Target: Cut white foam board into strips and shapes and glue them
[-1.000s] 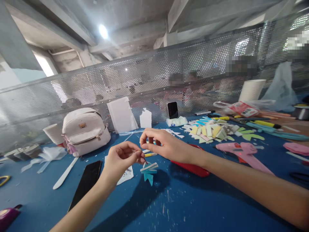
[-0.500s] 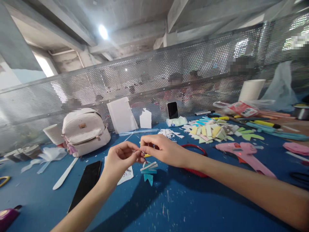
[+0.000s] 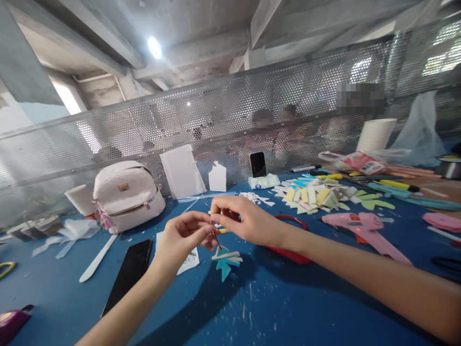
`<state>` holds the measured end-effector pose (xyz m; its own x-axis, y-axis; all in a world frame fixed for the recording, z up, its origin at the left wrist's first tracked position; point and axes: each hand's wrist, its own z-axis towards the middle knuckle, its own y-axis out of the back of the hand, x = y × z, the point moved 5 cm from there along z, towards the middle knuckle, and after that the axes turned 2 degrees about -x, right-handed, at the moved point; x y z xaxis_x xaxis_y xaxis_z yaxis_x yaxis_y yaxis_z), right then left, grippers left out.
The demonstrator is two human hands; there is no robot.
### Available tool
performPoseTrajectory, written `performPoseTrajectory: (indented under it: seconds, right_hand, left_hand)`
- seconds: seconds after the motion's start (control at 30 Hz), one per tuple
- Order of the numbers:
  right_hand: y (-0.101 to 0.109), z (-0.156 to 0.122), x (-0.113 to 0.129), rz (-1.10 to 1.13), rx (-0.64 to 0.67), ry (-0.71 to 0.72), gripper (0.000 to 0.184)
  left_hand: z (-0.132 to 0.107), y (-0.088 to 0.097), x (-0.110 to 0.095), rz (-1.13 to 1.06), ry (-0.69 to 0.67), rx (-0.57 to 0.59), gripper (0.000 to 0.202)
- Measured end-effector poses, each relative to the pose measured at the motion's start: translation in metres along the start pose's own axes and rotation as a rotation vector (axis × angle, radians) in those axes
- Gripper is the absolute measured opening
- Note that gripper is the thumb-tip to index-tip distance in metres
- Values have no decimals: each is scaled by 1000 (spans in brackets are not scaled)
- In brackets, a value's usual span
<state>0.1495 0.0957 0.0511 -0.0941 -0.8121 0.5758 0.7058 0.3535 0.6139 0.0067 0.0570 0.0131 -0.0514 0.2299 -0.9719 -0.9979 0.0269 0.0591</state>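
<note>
A small ornament of blue and whitish cut pieces (image 3: pixel 226 263) hangs above the blue table from a thin dark red cord (image 3: pixel 218 241). My left hand (image 3: pixel 187 234) is closed, thumb and fingertips pinching the upper part of that cord. Right against it, my right hand (image 3: pixel 248 221) pinches at the cord's top end, and the two sets of fingertips touch. What exactly lies between the fingertips is partly hidden. Behind the right wrist is a red ridged object (image 3: pixel 288 254) with a loop, partly covered by the forearm. A white sheet with dark specks (image 3: pixel 189 262) lies beyond my left hand.
A pink glue gun (image 3: pixel 363 230) lies at right, below a heap of cut pieces (image 3: pixel 317 194). On the left are a black phone (image 3: pixel 127 274), a white knife-shaped stick (image 3: pixel 97 259) and a pale backpack (image 3: pixel 127 197). A perforated metal screen (image 3: pixel 216 115) stands behind.
The hanging ornament has turned and swung slightly to the right, showing more of its blue tail. My right hand has risen a little; both hands still pinch together.
</note>
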Motion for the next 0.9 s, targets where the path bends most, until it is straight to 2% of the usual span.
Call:
performPoseTrajectory:
  seconds: [0.43,0.67,0.9]
  right_hand:
    - [-4,-1,-3,46,15,-8,21]
    - [-3,-1,-3,62,19,-16,21]
    - [-3,-1,-2,78,17,-16,19]
  left_hand:
    - [-3,-2,-3,30,-11,26,30]
    - [-4,-9,0,7,42,103,37]
    - [-4,-8,3,54,96,80,43]
